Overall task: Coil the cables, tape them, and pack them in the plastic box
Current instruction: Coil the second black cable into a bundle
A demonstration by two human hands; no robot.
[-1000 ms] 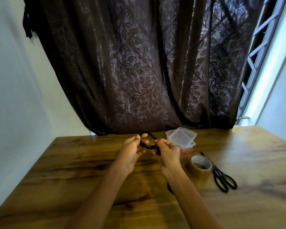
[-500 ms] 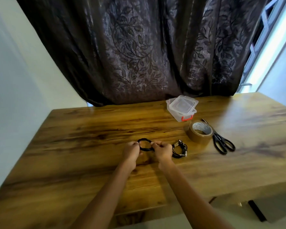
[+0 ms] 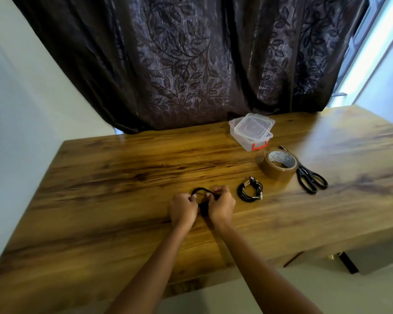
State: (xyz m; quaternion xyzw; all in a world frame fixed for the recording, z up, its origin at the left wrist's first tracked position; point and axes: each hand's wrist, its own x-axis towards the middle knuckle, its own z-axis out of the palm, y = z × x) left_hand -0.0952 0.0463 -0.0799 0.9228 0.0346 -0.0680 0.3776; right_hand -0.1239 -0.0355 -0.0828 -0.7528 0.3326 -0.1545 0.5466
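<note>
While the black cable (image 3: 201,193) is bunched into a small loop between your two hands, low over the wooden table (image 3: 123,177) near its front middle, nothing but your grip keeps it coiled, and that is where it could go wrong: I judge that if you let go with either hand to reach for tape, the springy turns will likely open out and you will have to wind them again. Your left hand (image 3: 183,210) is closed, fingers curled and pinching the loop's left side; your right hand (image 3: 221,206) is likewise curled tight on the right side, knuckles up, and how the cable's ends lie under your fingers cannot be told. Just beside your right hand a second coiled cable (image 3: 250,191) lies flat on the table, its plugs showing, with no tape on it that I can make out. Farther right stands the brown tape roll (image 3: 279,165), with the black scissors (image 3: 311,180) touching or nearly touching it, both out of reach of a pinned hand. Beyond them, near the curtain (image 3: 191,64), sits the clear plastic box (image 3: 251,132), its lid lying on top
</note>
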